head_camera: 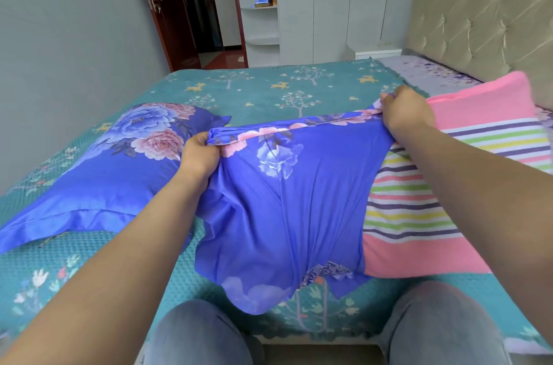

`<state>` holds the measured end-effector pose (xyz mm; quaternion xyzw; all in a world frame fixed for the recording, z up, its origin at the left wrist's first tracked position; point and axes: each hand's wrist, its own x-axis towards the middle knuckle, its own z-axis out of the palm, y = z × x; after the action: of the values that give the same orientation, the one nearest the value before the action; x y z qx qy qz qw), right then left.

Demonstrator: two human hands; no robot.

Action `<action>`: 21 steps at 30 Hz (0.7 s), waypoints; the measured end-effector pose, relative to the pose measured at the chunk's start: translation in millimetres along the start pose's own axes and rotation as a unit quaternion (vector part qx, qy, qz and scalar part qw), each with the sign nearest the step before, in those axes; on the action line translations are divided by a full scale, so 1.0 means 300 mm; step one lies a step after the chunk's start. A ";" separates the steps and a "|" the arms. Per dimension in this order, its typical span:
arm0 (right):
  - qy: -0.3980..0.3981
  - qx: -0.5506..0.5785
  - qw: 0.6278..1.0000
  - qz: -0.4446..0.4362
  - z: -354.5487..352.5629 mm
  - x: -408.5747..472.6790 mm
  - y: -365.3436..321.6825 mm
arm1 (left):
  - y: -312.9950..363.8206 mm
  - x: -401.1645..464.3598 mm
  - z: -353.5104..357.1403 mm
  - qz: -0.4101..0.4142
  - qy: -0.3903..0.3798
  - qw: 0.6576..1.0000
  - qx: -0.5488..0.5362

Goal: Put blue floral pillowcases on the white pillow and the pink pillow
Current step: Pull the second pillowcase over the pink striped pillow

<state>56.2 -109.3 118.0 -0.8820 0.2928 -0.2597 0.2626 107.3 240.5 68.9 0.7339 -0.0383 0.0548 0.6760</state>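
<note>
**Second pillowcase going on the pink pillow, halfway there**

The blue floral pillowcase (284, 185) is stretched between my two hands, draped over the near end of the pink pillow (449, 185), which lies on the bed (269, 86) to my right with its striped middle showing. My left hand (199, 155) has a bunched fistful of the hem at one corner of the opening, and my right hand (404, 113) pinches the other corner, up against the pillow's top edge. The rest of the case hangs loose toward my knees.

As far as I can judge, the trick now is keeping the opening wide and taut, getting both pillow corners inside the mouth, then walking the fabric along evenly so it doesn't twist. If one side runs ahead, the pillow bunches up inside. I can't tell whether any of the pillow is in the case yet or just under it.

The other pillow (113, 161) sits to my left, already in its blue floral cover, so I'd say that one's done.
</note>
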 end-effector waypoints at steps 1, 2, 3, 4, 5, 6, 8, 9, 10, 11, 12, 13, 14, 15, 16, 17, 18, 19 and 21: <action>0.003 -0.017 1.000 -0.018 0.009 -0.006 0.006 | -0.015 0.005 -0.007 -0.012 -0.004 1.000 0.000; 0.006 -0.039 0.999 -0.035 0.015 -0.013 0.009 | -0.030 0.009 -0.011 -0.026 -0.006 1.000 -0.002; 0.007 -0.065 0.996 -0.056 0.024 -0.019 0.013 | -0.046 0.013 -0.015 -0.038 -0.002 0.999 -0.001; 0.003 -0.086 0.993 -0.077 0.035 -0.027 0.013 | -0.061 0.022 -0.018 -0.043 0.008 0.999 0.005; -0.006 -0.093 0.991 -0.097 0.052 -0.034 0.014 | -0.077 0.033 -0.022 -0.038 0.025 0.998 0.033; -0.023 -0.085 0.991 -0.105 0.066 -0.043 0.009 | -0.087 0.038 -0.022 -0.025 0.046 0.994 0.093; -0.071 -0.038 0.993 -0.085 0.090 -0.059 -0.007 | -0.119 0.029 -0.013 -0.009 0.094 0.949 0.302; -0.104 -0.002 0.993 -0.062 0.101 -0.069 -0.018 | -0.138 0.014 0.002 0.019 0.106 0.919 0.380; -0.146 0.040 0.988 -0.042 0.117 -0.083 -0.025 | -0.158 -0.014 0.033 0.063 0.094 0.899 0.424; -0.193 0.091 0.977 -0.031 0.138 -0.100 -0.029 | -0.183 -0.040 0.072 0.094 0.055 0.889 0.445; -0.234 0.127 0.964 -0.019 0.161 -0.129 -0.032 | -0.209 -0.076 0.120 0.108 0.004 0.882 0.459; -0.263 0.143 0.954 -0.015 0.192 -0.157 -0.035 | -0.244 -0.103 0.160 0.115 -0.043 0.873 0.473; -0.282 0.134 0.950 -0.013 0.228 -0.182 -0.031 | -0.276 -0.127 0.195 0.135 -0.072 0.861 0.485; -0.284 0.116 0.952 -0.012 0.261 -0.203 -0.026 | -0.293 -0.143 0.214 0.161 -0.082 0.855 0.487; -0.273 0.093 0.957 -0.015 0.292 -0.221 -0.018 | -0.303 -0.153 0.222 0.185 -0.086 0.854 0.479; -0.255 0.069 0.964 -0.025 0.308 -0.238 -0.014 | -0.302 -0.158 0.220 0.199 -0.085 0.858 0.466; -0.240 0.054 0.969 -0.030 0.325 -0.250 -0.005 | -0.306 -0.165 0.216 0.199 -0.074 0.869 0.446; -0.226 0.050 0.972 -0.035 0.333 -0.262 0.003 | -0.306 -0.169 0.208 0.181 -0.042 0.886 0.424; -0.187 0.049 0.980 -0.050 0.339 -0.284 0.025 | -0.316 -0.168 0.185 0.071 0.052 0.920 0.381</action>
<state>56.5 -27.1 13.6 -0.9145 0.1806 -0.1169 0.3427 71.3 192.1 -35.9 0.9274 -0.0313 0.1511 0.3406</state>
